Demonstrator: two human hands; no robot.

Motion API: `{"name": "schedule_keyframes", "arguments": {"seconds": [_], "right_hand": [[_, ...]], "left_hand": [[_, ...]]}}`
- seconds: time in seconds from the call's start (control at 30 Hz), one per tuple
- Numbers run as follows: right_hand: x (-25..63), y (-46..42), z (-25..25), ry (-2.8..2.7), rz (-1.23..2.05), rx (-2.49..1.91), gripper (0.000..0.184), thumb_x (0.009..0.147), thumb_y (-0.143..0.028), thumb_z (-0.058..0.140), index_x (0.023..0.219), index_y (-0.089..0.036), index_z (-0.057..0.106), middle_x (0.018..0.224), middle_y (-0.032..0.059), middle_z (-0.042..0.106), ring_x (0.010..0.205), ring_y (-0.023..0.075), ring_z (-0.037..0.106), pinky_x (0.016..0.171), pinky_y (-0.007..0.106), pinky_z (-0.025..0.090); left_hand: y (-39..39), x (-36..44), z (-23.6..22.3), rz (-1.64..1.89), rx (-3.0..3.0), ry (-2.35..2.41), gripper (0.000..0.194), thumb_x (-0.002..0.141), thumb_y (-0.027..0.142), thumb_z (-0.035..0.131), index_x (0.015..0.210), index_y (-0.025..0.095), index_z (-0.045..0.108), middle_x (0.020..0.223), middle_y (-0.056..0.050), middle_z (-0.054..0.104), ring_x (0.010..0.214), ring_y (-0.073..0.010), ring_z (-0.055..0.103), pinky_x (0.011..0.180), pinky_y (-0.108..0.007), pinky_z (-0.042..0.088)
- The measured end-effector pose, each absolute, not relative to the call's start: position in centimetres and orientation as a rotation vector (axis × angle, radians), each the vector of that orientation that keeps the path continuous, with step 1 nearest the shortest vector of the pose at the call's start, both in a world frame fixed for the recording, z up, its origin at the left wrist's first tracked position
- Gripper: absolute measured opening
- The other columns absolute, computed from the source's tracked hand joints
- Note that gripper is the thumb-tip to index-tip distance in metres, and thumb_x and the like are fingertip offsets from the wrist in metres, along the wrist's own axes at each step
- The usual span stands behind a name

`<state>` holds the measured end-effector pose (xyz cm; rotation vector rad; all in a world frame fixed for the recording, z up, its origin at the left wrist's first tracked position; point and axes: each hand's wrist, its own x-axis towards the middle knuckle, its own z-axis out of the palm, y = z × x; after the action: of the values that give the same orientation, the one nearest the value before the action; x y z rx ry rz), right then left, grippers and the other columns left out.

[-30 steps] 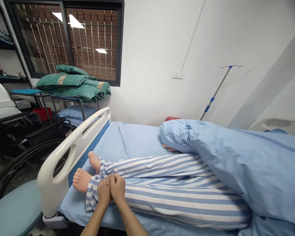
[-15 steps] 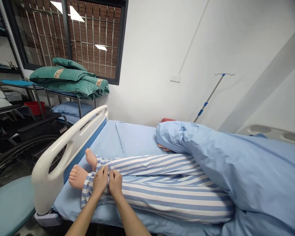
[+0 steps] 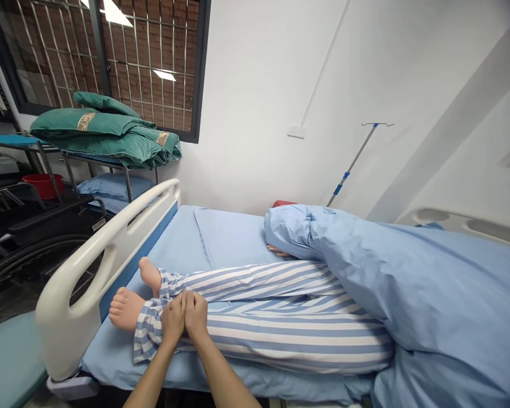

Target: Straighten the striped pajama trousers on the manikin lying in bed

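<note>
Left hand (image 3: 172, 318) and right hand (image 3: 196, 316): pressed together side by side, on the blue-and-white striped pajama trousers (image 3: 280, 334) of a manikin, near the cuff of the nearer leg. Grip: fingers closed up, palms almost meeting; whether cloth is pinched, cannot tell.

2 bare, flesh-toned manikin feet (image 3: 125, 309) lie just beside the hands, near the white plastic bed rail (image 3: 89, 266) with its blue strip. Legs lie on a pale blue bed sheet (image 3: 110, 362); a pale blue duvet (image 3: 408, 283) covers the rest of the body.

Room: white wall, 1 barred window (image 3: 153, 56) facing brick. 1 metal IV pole (image 3: 352, 164). 1 folded green cloth stack (image 3: 106, 130), 2 gold patterned bands, on a metal rack; below, 1 blue pillow (image 3: 114, 187). 1 red basin (image 3: 42, 186); 1 black wheelchair (image 3: 46, 226).
</note>
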<state>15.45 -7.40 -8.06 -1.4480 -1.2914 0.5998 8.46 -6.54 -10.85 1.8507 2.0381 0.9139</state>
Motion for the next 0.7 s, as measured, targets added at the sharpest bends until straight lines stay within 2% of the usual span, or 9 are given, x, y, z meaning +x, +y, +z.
{"name": "schedule_keyframes", "arguments": {"seconds": [0.1,0.27,0.47,0.6,0.7], "right_hand": [[15.9,-7.5,-6.9,-1.373,0.582,-1.527,0.042,0.088,-0.031,0.034,0.054,-0.017,0.054,0.054,0.0017,0.058,0.051,0.0119,0.047,0.05,0.023,0.026],[17.5,-8.4,-5.2,-1.643,0.435,-1.539,0.044,0.09,-0.033,0.033,0.06,-0.018,0.061,0.06,0.0037,0.064,0.054,0.0125,0.052,0.052,0.025,0.025],[17.6,-8.9,-6.5,-1.549,0.439,-1.615,0.046,0.092,-0.034,0.03,0.065,-0.019,0.064,0.066,0.0053,0.068,0.059,0.0144,0.057,0.052,0.025,0.026],[17.7,-8.7,-6.8,-1.476,0.497,-1.584,0.045,0.091,-0.033,0.032,0.063,-0.02,0.064,0.065,0.005,0.068,0.058,0.0149,0.058,0.052,0.025,0.027],[18.1,-8.5,-6.5,-1.383,0.575,-1.51,0.046,0.091,-0.033,0.031,0.061,-0.019,0.062,0.062,0.0045,0.066,0.056,0.0145,0.057,0.052,0.024,0.029]], "left_hand": [[-6.6,8.4,-10.2,0.877,1.889,1.997,0.034,0.085,0.027,0.038,0.102,0.018,0.066,0.103,-0.009,0.069,0.085,-0.0189,0.062,0.074,-0.027,0.041],[-7.1,8.6,-9.5,0.794,1.896,2.006,0.034,0.088,0.031,0.035,0.102,0.021,0.065,0.092,-0.007,0.07,0.079,-0.018,0.061,0.066,-0.025,0.037],[-7.3,8.9,-9.6,0.777,1.914,2.063,0.033,0.088,0.033,0.034,0.093,0.019,0.063,0.084,-0.008,0.069,0.073,-0.0178,0.059,0.063,-0.025,0.032],[-7.1,9.2,-8.6,0.91,1.82,1.987,0.027,0.084,0.034,0.038,0.078,0.02,0.06,0.072,-0.004,0.065,0.066,-0.0158,0.055,0.059,-0.024,0.032],[-6.6,10.3,-6.9,1.144,1.69,1.787,0.031,0.081,0.041,0.039,0.062,0.019,0.052,0.06,-0.001,0.058,0.061,-0.0148,0.051,0.058,-0.024,0.036]]}}
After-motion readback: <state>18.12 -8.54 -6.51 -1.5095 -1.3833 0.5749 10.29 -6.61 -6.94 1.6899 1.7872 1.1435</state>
